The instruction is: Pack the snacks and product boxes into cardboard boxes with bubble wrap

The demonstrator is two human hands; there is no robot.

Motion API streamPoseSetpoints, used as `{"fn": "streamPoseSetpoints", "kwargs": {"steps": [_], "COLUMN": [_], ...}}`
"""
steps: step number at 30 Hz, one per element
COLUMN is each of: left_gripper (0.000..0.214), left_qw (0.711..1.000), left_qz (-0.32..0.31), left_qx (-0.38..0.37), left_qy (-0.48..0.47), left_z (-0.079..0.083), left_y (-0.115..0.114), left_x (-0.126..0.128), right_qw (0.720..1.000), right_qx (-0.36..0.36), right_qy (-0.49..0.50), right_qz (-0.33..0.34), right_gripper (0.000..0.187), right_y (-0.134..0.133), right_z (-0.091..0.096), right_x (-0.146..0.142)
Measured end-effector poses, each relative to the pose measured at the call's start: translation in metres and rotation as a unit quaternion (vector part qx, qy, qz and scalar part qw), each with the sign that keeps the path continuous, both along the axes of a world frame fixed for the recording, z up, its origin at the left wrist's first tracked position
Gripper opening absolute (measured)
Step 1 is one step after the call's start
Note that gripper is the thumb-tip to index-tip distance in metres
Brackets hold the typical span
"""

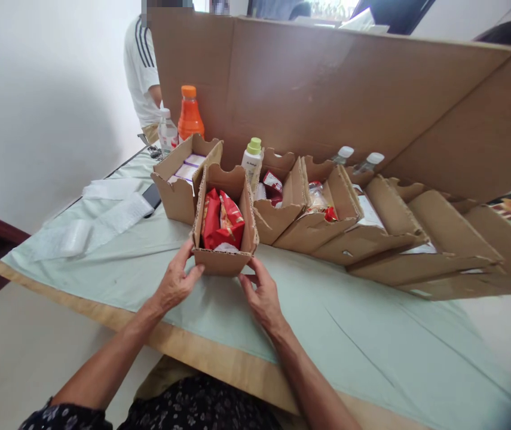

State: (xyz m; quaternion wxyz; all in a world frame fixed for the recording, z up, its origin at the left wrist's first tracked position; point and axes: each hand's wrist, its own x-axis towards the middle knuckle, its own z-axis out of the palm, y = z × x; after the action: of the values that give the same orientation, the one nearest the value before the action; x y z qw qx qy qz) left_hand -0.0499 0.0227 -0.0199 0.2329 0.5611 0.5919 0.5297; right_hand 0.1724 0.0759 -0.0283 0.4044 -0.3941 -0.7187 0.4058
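Note:
A small open cardboard box stands on the pale green tablecloth, with red snack packets inside it. My left hand grips its near left corner, fingers against the front wall. On the other side my right hand touches the box's near right corner with its fingertips. The box sits slightly forward of a row of similar cardboard boxes.
Beyond are a box with white packets, a green-capped white bottle, further cardboard boxes, an orange bottle and a clear bottle. A tall cardboard sheet stands behind. Papers lie left. A person in white sits beyond.

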Motion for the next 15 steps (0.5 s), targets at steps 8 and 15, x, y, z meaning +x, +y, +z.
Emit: {"fn": "streamPoseSetpoints", "kwargs": {"steps": [8, 15], "left_gripper": [0.029, 0.027], "left_qw": [0.981, 0.945], "left_qz": [0.136, 0.222], "left_qx": [-0.061, -0.134], "left_qy": [0.126, 0.199], "left_z": [0.012, 0.025], "left_y": [0.036, 0.114], "left_x": [-0.023, -0.018], "right_qw": [0.999, 0.999], "right_qx": [-0.013, -0.027], "right_qy": [-0.038, -0.024], "right_qz": [0.01, -0.003], "right_gripper": [0.042, 0.028], "right_y": [0.002, 0.003], "right_z": [-0.026, -0.024], "right_x": [0.003, 0.003]}}
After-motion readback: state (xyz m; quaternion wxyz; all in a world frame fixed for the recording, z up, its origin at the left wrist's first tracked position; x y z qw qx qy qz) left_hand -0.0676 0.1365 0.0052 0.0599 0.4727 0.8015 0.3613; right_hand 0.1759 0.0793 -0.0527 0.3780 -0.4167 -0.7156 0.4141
